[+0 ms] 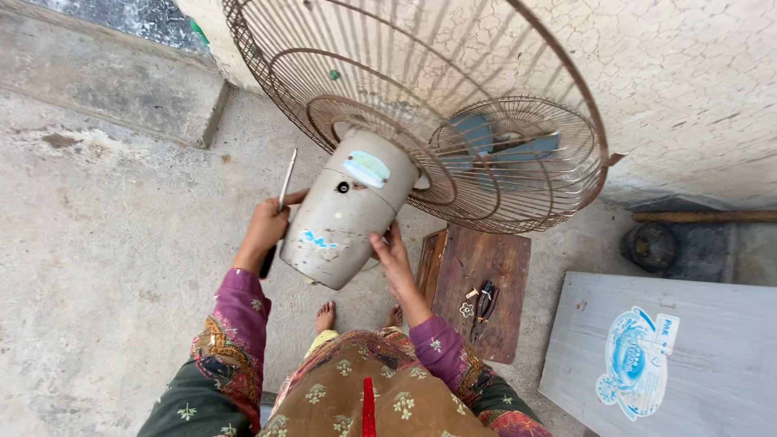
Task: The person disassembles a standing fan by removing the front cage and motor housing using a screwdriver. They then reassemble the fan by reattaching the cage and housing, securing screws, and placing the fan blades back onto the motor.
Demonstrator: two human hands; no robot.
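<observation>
Above concrete floor (pixel 105 267), your left hand (pixel 263 228) gripping screwdriver (pixel 280 212); your right hand (pixel 392 257) pressing spread fingers against beige motor housing (pixel 344 214) of fan, rusty grille (pixel 421 97) leaning near wall (pixel 688 81)

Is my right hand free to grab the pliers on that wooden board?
Probably not yet: the right hand is pressed against the fan motor housing, helping hold it. The pliers lie uncovered on the wooden board just beside it.
</observation>
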